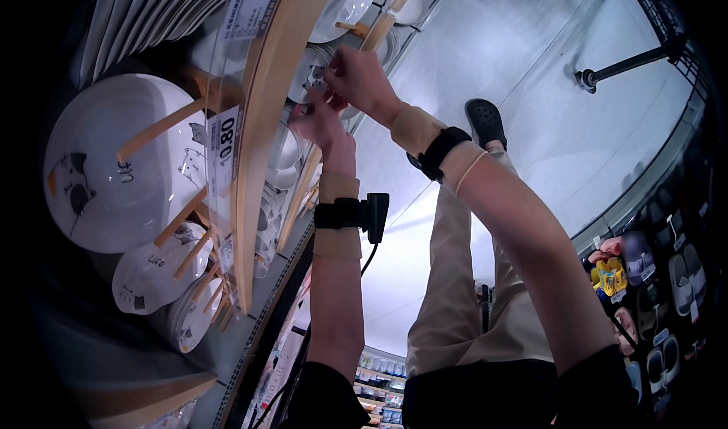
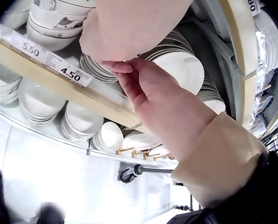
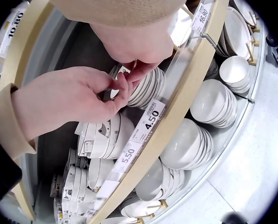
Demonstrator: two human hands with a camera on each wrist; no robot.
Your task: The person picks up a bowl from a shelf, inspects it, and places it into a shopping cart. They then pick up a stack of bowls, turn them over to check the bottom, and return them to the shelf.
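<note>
In the head view my right hand [image 1: 360, 80] and left hand [image 1: 324, 122] meet at a stack of small white dishes [image 3: 150, 88] on a shelf. The right wrist view shows my right hand [image 3: 136, 42] coming from above and my left hand [image 3: 78, 93] from the left, fingers bent and fingertips close together over the stack. A small white patch with dark marks [image 3: 123, 70] shows between them. I cannot tell what the fingers pinch, as they hide it. In the left wrist view my left hand [image 2: 125, 25] covers part of the dishes, with my right hand [image 2: 169, 98] beside it.
Stacked cat-print bowls [image 3: 106, 137] stand beside the dishes. A wooden shelf edge [image 3: 176, 102] with price labels [image 3: 150, 116] runs along the front. White bowls [image 3: 211, 102] fill the shelf below. A large cat plate [image 1: 121, 156] stands on wooden pegs at left.
</note>
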